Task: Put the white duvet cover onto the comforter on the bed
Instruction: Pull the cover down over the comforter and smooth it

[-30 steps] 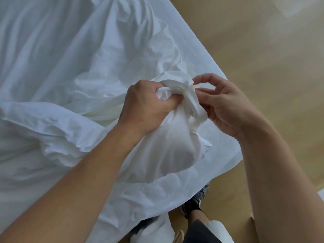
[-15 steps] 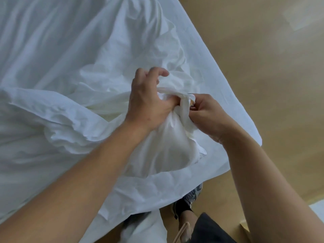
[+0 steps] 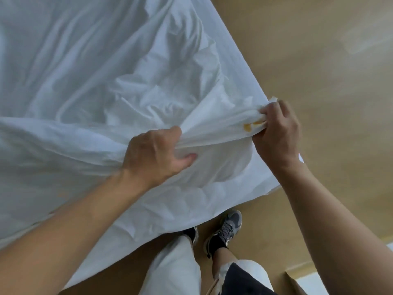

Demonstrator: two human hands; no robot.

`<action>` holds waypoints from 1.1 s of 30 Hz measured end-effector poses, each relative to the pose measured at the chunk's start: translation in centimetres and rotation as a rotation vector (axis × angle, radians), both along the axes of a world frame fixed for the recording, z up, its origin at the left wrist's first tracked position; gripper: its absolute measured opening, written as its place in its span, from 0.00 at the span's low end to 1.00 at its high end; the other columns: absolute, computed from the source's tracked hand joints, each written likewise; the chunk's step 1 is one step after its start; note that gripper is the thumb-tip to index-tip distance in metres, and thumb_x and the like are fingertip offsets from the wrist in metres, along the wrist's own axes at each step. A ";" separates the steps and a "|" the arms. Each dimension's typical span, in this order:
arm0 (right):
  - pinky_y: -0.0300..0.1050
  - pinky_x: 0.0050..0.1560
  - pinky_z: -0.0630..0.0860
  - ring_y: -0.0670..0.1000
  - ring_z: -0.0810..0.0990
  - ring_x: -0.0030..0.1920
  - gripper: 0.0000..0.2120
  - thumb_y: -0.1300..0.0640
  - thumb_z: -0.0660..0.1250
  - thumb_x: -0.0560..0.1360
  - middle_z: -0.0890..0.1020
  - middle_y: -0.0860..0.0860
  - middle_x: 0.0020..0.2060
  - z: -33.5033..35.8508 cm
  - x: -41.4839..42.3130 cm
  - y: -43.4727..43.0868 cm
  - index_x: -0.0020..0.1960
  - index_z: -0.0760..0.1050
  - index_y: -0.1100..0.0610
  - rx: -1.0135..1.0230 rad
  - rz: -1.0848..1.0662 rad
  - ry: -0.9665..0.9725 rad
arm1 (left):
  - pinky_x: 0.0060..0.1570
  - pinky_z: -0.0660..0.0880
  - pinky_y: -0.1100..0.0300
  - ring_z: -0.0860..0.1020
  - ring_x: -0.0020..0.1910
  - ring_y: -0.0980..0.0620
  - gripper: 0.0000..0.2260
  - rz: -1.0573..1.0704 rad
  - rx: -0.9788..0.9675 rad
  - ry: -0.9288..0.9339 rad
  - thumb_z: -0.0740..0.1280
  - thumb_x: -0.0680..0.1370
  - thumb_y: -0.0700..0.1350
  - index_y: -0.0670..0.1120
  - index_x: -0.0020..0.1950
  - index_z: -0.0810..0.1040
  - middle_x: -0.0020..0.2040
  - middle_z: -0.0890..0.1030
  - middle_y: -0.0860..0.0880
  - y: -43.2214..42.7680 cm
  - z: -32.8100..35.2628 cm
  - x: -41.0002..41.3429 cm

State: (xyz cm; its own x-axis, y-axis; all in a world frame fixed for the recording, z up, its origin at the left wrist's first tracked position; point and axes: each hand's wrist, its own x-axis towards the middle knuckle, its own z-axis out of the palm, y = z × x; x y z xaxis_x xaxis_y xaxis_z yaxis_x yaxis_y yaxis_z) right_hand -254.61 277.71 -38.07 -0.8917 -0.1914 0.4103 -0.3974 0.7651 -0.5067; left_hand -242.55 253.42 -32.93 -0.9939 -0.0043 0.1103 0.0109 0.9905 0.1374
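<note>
Our left hand (image 3: 157, 154) is clenched round a thick gather of the white duvet cover (image 3: 106, 81), which lies rumpled across the bed, hiding it, with its near edge hanging above the wooden floor (image 3: 319, 60). Our right hand (image 3: 276, 135) pinches the bunched corner (image 3: 253, 116) tight, out past that edge, with a small yellow patch (image 3: 252, 126) showing just beside the fingertips. The cloth between the two hands is pulled taut. We judge that we are seating the comforter's corner in the cover's corner, though everything is white and we cannot tell where the comforter lies inside. The risk is that the right hand's pinch has only the cover, so the filling slides back once we shake it out. Pulling harder could drag the whole cover off toward our shoes (image 3: 225, 231), or strain the corner seam.
</note>
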 end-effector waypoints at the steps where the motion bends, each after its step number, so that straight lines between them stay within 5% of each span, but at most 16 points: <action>1: 0.43 0.36 0.60 0.59 0.73 0.36 0.05 0.69 0.66 0.69 0.77 0.60 0.39 0.4 0.1 1.0 0.44 0.75 0.64 -0.038 -0.025 0.065 | 0.28 0.59 0.62 0.64 0.24 0.52 0.28 0.014 -0.019 -0.048 0.69 0.64 0.72 0.53 0.41 0.59 0.27 0.64 0.58 -0.7 0.2 1.6; 3: 0.41 0.36 0.58 0.56 0.72 0.38 0.05 0.66 0.64 0.70 0.78 0.60 0.42 0.6 0.6 3.1 0.46 0.75 0.63 -0.079 -0.067 0.096 | 0.27 0.59 0.61 0.65 0.27 0.55 0.33 0.072 -0.064 -0.267 0.70 0.59 0.76 0.54 0.39 0.57 0.30 0.64 0.59 -3.5 0.5 4.4; 6: 0.44 0.35 0.62 0.60 0.74 0.38 0.07 0.67 0.62 0.69 0.78 0.61 0.43 -1.0 3.5 5.4 0.46 0.75 0.64 -0.036 -0.095 -0.004 | 0.37 0.73 0.53 0.78 0.40 0.43 0.21 0.221 -0.138 -0.536 0.73 0.68 0.62 0.52 0.40 0.65 0.36 0.74 0.53 -5.8 -0.2 8.2; 8: 0.47 0.35 0.67 0.64 0.77 0.38 0.09 0.72 0.62 0.68 0.78 0.63 0.44 -2.6 6.1 6.1 0.46 0.76 0.66 -0.017 -0.129 -0.116 | 0.38 0.77 0.48 0.80 0.41 0.39 0.11 0.271 -0.135 -0.419 0.71 0.73 0.49 0.48 0.42 0.69 0.39 0.77 0.48 -5.5 -1.0 9.4; 10: 0.53 0.35 0.71 0.67 0.78 0.39 0.10 0.74 0.62 0.68 0.79 0.65 0.45 -3.7 8.4 6.6 0.47 0.77 0.68 -0.003 -0.160 -0.166 | 0.32 0.75 0.50 0.79 0.38 0.37 0.08 0.273 -0.120 -0.088 0.71 0.70 0.40 0.46 0.41 0.71 0.38 0.78 0.43 -5.8 -0.8 9.0; 13: 0.54 0.35 0.74 0.67 0.78 0.41 0.11 0.74 0.61 0.68 0.79 0.66 0.47 -3.7 10.3 7.1 0.48 0.77 0.68 -0.003 -0.140 -0.032 | 0.32 0.66 0.50 0.74 0.40 0.38 0.08 0.342 -0.078 0.412 0.65 0.66 0.42 0.50 0.42 0.68 0.40 0.76 0.42 -7.0 0.8 6.9; 15: 0.51 0.37 0.70 0.64 0.77 0.42 0.11 0.72 0.60 0.68 0.79 0.65 0.46 -2.5 10.6 7.2 0.47 0.77 0.68 -0.052 -0.185 0.018 | 0.38 0.68 0.47 0.75 0.43 0.37 0.07 0.410 -0.064 0.358 0.64 0.68 0.41 0.49 0.44 0.71 0.43 0.76 0.41 -5.9 -0.2 7.8; 17: 0.48 0.41 0.67 0.64 0.77 0.43 0.11 0.72 0.59 0.68 0.79 0.65 0.47 -1.5 11.0 7.5 0.48 0.77 0.68 -0.103 -0.235 0.005 | 0.49 0.72 0.45 0.75 0.51 0.35 0.08 0.485 -0.023 0.070 0.69 0.71 0.43 0.45 0.48 0.76 0.51 0.76 0.39 -3.6 -2.7 10.8; 19: 0.44 0.42 0.66 0.65 0.78 0.44 0.12 0.73 0.58 0.68 0.79 0.66 0.47 -1.3 11.8 7.8 0.48 0.77 0.69 -0.132 -0.248 -0.020 | 0.54 0.67 0.46 0.73 0.55 0.36 0.13 0.755 0.071 0.052 0.73 0.69 0.48 0.44 0.48 0.75 0.55 0.74 0.39 -0.9 -4.6 13.9; 22: 0.39 0.42 0.62 0.65 0.78 0.43 0.13 0.73 0.58 0.67 0.80 0.65 0.47 -2.2 12.7 7.5 0.47 0.78 0.68 -0.184 -0.275 -0.056 | 0.48 0.70 0.50 0.77 0.48 0.39 0.15 1.147 0.494 0.217 0.76 0.68 0.51 0.45 0.40 0.73 0.44 0.77 0.43 5.1 -6.3 15.9; 24: 0.38 0.41 0.61 0.65 0.78 0.42 0.14 0.72 0.57 0.68 0.80 0.64 0.47 -3.3 12.4 7.7 0.48 0.78 0.67 -0.193 -0.297 -0.080 | 0.42 0.73 0.54 0.78 0.43 0.43 0.17 1.193 1.042 -0.095 0.79 0.68 0.55 0.46 0.40 0.77 0.38 0.78 0.49 9.9 -8.0 15.9; 26: 0.37 0.42 0.61 0.64 0.78 0.43 0.14 0.71 0.57 0.68 0.81 0.64 0.46 -4.3 11.8 8.2 0.48 0.79 0.66 -0.189 -0.296 -0.089 | 0.47 0.79 0.53 0.78 0.53 0.46 0.32 1.086 1.601 -0.475 0.81 0.64 0.61 0.47 0.60 0.78 0.52 0.79 0.48 13.9 -8.5 14.8; 29: 0.37 0.42 0.61 0.63 0.77 0.41 0.13 0.72 0.57 0.68 0.80 0.64 0.42 -4.6 10.9 8.9 0.46 0.78 0.68 -0.196 -0.252 -0.092 | 0.64 0.75 0.40 0.70 0.71 0.39 0.55 0.997 2.101 -0.491 0.79 0.53 0.66 0.51 0.76 0.65 0.71 0.69 0.44 16.9 -8.4 10.6; 31: 0.38 0.41 0.62 0.61 0.77 0.41 0.11 0.73 0.58 0.67 0.80 0.64 0.41 -4.0 10.6 9.4 0.44 0.77 0.69 -0.209 -0.206 -0.068 | 0.65 0.75 0.42 0.76 0.65 0.42 0.53 1.019 2.256 -0.361 0.80 0.52 0.64 0.47 0.73 0.70 0.68 0.75 0.44 17.7 -7.8 6.7; 33: 0.37 0.40 0.61 0.58 0.75 0.39 0.08 0.74 0.60 0.66 0.79 0.63 0.40 -3.2 10.5 9.7 0.41 0.76 0.69 -0.217 -0.144 0.035 | 0.57 0.78 0.48 0.81 0.55 0.44 0.36 0.837 2.358 -0.248 0.81 0.63 0.57 0.45 0.67 0.75 0.60 0.80 0.44 17.2 -6.5 2.2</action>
State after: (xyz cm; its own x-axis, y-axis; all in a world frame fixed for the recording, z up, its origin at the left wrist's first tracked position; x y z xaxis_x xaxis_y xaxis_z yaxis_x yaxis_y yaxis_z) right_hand -244.15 287.37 -41.30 -0.8878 0.0322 0.4591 -0.3127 0.6898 -0.6530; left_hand -240.38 270.66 -39.40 -0.7198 -0.0917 -0.6881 -0.2812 -0.8678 0.4097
